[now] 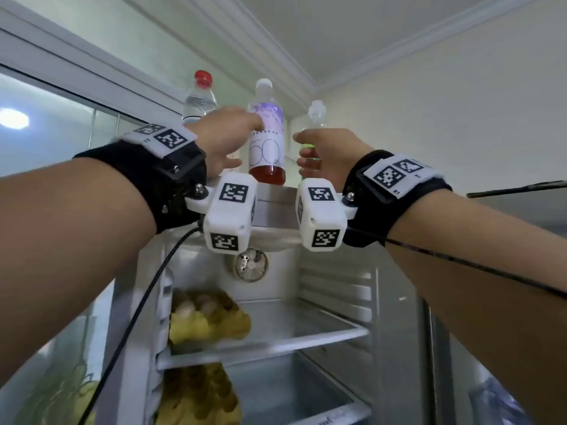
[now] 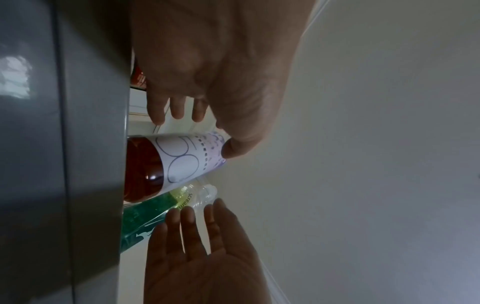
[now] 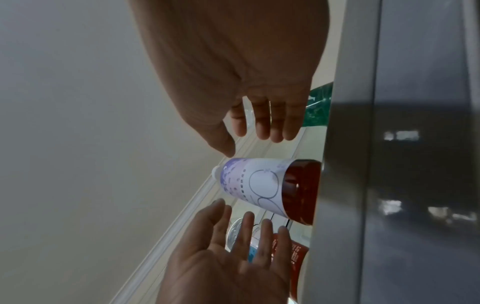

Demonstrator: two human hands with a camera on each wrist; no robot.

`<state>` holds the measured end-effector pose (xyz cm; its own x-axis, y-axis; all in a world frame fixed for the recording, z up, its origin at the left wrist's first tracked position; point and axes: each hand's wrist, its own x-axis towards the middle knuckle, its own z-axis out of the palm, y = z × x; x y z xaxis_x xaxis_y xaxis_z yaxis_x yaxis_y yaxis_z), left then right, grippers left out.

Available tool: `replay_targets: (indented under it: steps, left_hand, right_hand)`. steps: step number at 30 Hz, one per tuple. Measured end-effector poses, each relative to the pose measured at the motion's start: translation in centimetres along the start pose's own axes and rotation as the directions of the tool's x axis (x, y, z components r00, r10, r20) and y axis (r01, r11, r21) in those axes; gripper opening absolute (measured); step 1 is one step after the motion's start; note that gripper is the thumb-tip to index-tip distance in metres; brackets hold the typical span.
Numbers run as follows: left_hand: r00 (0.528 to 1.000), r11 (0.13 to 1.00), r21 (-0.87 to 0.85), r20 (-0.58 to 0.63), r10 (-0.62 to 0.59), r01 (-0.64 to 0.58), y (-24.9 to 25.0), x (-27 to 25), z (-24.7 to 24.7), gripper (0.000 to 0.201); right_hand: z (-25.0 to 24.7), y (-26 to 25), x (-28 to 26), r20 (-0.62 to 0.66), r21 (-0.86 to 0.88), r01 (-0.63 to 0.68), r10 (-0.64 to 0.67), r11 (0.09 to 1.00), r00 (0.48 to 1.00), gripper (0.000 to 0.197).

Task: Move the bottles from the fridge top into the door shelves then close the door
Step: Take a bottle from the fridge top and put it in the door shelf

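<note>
Up on the fridge top [image 1: 277, 191], three bottles stand upright in a row, and both of your hands are raised among them. Take the middle one as your landmark: the red-drink bottle [image 1: 266, 139] with the white and purple label and pale cap, standing near the front edge.

Your left hand [image 1: 225, 139] is just left of that bottle. In the left wrist view its fingers [image 2: 179, 109] are spread and only slightly bent, and the thumb tip lies against the purple upper part of the label; nothing is wrapped round yet. Behind your left hand, farther left of the landmark, stands the red-capped water bottle [image 1: 200, 98], half hidden by your knuckles. From the right wrist view your open palm faces it, fingers straight, with no clear contact.

Your right hand [image 1: 326, 151] is to the right of the landmark, at the green-labelled bottle [image 1: 316, 115] with the clear neck and pale cap. In the head view your fingers are around its lower body; in the right wrist view they are loosely bent with the bottle's clear part showing between them. Whether they press on it you cannot tell from these views.

Below the landmark, the fridge compartment stands open, with yellow egg trays [image 1: 208, 320] on the left of the glass shelf [image 1: 306, 329].
</note>
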<state>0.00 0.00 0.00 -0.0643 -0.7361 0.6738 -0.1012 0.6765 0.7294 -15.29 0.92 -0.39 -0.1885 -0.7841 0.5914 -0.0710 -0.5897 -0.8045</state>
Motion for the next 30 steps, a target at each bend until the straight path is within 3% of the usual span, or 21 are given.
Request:
replay_targets:
  steps: [2,5,8,10,13,15,17,21,26,30]
  left_hand:
    - [1.000,1.000,-0.013,-0.008,0.010,-0.010,-0.5,1.1,0.0,0.025]
    - [1.000,1.000,-0.012,0.021,-0.012,0.012,-1.4,2.0,0.1,0.046]
    - [0.998,0.999,0.006,0.042,-0.052,0.051,-1.6,2.6,0.0,0.053]
    - [0.996,0.997,0.017,0.046,-0.071,0.071,-1.8,2.5,0.0,0.050]
    - [0.997,0.999,-0.001,0.051,-0.053,0.053,-1.9,2.8,0.1,0.027]
    - [0.998,1.000,-0.009,0.058,-0.025,0.026,-2.0,2.7,0.2,0.027]
    - [0.998,1.000,0.010,0.065,0.013,-0.014,-2.0,2.4,0.4,0.041]
    - [0.985,0.970,0.171,0.029,0.171,-0.173,-2.3,1.1,0.7,0.082]
    - [0.925,0.901,0.217,0.031,0.379,-0.376,-1.6,-0.8,1.6,0.073]
    - [0.878,0.861,0.177,0.072,0.473,-0.477,-0.2,-2.8,3.3,0.071]
  right_hand:
    - [0.4,0.3,1.0,-0.020,-0.064,0.015,-0.016,0.998,1.000,0.018]
    - [0.7,0.8,1.9,0.013,-0.126,0.010,-0.009,0.992,1.000,0.021]
    - [1.1,1.3,2.3,0.070,-0.188,-0.018,0.032,0.982,0.997,0.046]
    - [1.4,1.6,2.3,0.084,-0.198,-0.027,0.044,0.980,0.995,0.051]
    - [1.9,1.8,2.0,0.075,-0.163,-0.004,0.016,0.987,0.997,0.026]
    - [2.0,2.1,2.1,0.077,-0.172,0.027,-0.014,0.985,0.997,0.047]
    - [2.1,2.3,2.0,0.075,-0.174,0.062,-0.050,0.983,0.996,0.066]
    - [2.0,2.2,1.0,0.078,-0.039,0.097,-0.094,0.995,0.992,0.061]
    - [0.5,0.9,-1.4,0.036,-0.013,0.177,-0.176,0.984,0.984,0.056]
    - [-1.6,-0.9,-3.8,0.005,-0.023,0.204,-0.204,0.979,0.979,0.060]
